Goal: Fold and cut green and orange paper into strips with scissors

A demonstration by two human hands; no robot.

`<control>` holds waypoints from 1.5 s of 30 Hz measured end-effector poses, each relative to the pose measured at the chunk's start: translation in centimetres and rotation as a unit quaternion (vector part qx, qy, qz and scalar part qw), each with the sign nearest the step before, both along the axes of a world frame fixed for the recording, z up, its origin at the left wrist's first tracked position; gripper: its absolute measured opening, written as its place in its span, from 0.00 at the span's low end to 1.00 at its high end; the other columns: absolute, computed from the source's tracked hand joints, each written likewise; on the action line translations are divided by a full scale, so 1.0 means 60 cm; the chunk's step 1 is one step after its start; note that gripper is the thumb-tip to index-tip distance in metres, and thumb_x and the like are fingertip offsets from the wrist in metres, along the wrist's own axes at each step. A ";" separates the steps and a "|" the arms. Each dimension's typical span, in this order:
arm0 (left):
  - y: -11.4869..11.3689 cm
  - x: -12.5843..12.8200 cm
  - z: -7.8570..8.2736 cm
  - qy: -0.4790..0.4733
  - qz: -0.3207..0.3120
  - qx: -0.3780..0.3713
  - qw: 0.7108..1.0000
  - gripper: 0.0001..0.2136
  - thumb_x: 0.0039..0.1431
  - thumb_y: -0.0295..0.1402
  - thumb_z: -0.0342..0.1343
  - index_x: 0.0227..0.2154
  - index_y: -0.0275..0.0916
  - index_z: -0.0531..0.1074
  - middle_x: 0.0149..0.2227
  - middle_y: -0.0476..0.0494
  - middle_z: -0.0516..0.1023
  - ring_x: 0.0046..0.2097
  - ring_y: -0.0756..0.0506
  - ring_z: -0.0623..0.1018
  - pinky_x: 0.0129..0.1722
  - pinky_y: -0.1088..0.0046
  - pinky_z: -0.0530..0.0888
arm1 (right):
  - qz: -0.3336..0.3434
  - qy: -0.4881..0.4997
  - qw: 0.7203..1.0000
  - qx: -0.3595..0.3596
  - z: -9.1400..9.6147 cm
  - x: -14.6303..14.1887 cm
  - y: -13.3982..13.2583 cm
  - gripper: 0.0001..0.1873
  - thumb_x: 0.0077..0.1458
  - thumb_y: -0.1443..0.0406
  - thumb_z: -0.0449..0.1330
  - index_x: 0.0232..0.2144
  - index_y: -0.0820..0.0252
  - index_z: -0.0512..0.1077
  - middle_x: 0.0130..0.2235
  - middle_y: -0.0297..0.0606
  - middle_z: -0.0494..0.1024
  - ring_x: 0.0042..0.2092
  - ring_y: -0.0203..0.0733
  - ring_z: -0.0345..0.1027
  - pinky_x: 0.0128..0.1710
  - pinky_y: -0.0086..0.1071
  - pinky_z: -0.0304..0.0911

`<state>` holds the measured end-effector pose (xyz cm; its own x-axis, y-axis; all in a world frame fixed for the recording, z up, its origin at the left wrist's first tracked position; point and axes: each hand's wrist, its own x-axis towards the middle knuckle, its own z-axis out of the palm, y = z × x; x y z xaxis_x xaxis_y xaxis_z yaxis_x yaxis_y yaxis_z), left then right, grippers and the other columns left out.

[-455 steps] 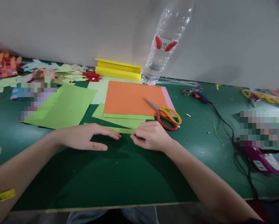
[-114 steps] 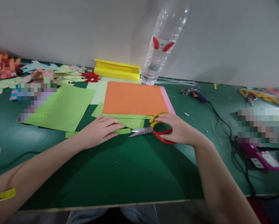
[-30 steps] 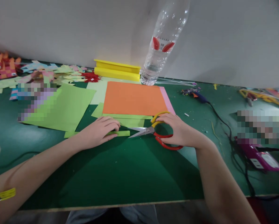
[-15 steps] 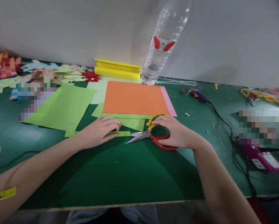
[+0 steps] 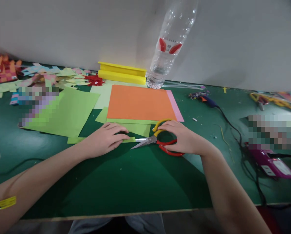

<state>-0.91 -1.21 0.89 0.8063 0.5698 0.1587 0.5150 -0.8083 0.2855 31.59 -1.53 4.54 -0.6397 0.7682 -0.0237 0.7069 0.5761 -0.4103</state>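
My right hand grips a pair of scissors by its handles, one yellow and one red, with the blades apart and pointing left. A narrow green paper strip lies along the table, its right end at the scissors' upper blade. My left hand has its thumb and fingers closed on this strip close to that end. Just behind the hands lies a stack of paper with an orange sheet on top and green and pink edges showing beneath.
A green sheet lies to the left, with paper scraps behind it. A clear plastic bottle and a folded yellow piece stand by the wall. At right are a corded blue-handled tool and a purple box.
My left hand has slid a little to the right along the green strip, nearer its end. The right hand and scissors are almost unchanged.
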 end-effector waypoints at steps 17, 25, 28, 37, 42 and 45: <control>-0.002 0.000 -0.005 -0.009 -0.020 0.001 1.000 0.15 0.68 0.30 0.44 0.55 0.43 0.65 0.54 0.42 0.69 0.56 0.41 0.65 0.56 0.60 0.63 | 0.000 0.007 1.000 0.005 0.001 0.000 0.001 0.23 0.47 0.62 0.61 0.48 0.53 0.70 0.49 0.40 0.74 0.52 0.50 0.65 0.52 0.46 0.61; -0.003 0.001 -0.008 -0.025 -0.024 -0.021 0.999 0.17 0.67 0.27 0.43 0.55 0.45 0.65 0.55 0.42 0.67 0.58 0.41 0.63 0.56 0.59 0.64 | -0.003 0.007 1.000 0.017 0.003 -0.001 0.001 0.22 0.47 0.62 0.61 0.47 0.54 0.71 0.48 0.41 0.75 0.51 0.50 0.66 0.52 0.43 0.61; -0.002 0.000 -0.009 -0.012 -0.030 -0.020 0.999 0.18 0.67 0.26 0.42 0.55 0.48 0.66 0.55 0.42 0.66 0.59 0.41 0.63 0.56 0.58 0.64 | 0.000 -0.002 1.000 0.016 0.003 0.000 0.001 0.22 0.48 0.61 0.61 0.48 0.55 0.71 0.48 0.41 0.74 0.51 0.49 0.66 0.52 0.43 0.61; -0.004 0.000 -0.010 -0.013 -0.037 0.009 0.999 0.15 0.67 0.26 0.43 0.52 0.43 0.68 0.55 0.42 0.68 0.60 0.40 0.61 0.57 0.57 0.63 | -0.008 0.002 1.000 0.003 0.000 0.000 0.001 0.22 0.47 0.62 0.61 0.48 0.53 0.70 0.49 0.41 0.74 0.51 0.50 0.66 0.52 0.44 0.61; -0.004 0.000 -0.010 -0.012 -0.051 0.000 0.999 0.15 0.67 0.28 0.45 0.54 0.44 0.67 0.56 0.44 0.68 0.60 0.41 0.61 0.58 0.58 0.62 | -0.008 0.002 1.000 0.000 0.001 0.000 0.000 0.22 0.48 0.60 0.61 0.48 0.52 0.71 0.48 0.40 0.74 0.51 0.50 0.66 0.51 0.44 0.61; -0.003 0.000 -0.009 -0.005 -0.055 -0.010 0.998 0.16 0.66 0.30 0.47 0.55 0.46 0.66 0.57 0.44 0.67 0.60 0.40 0.61 0.57 0.57 0.62 | -0.011 -0.008 1.000 -0.003 0.000 0.002 0.000 0.22 0.48 0.60 0.61 0.48 0.53 0.70 0.49 0.41 0.74 0.51 0.50 0.66 0.52 0.44 0.61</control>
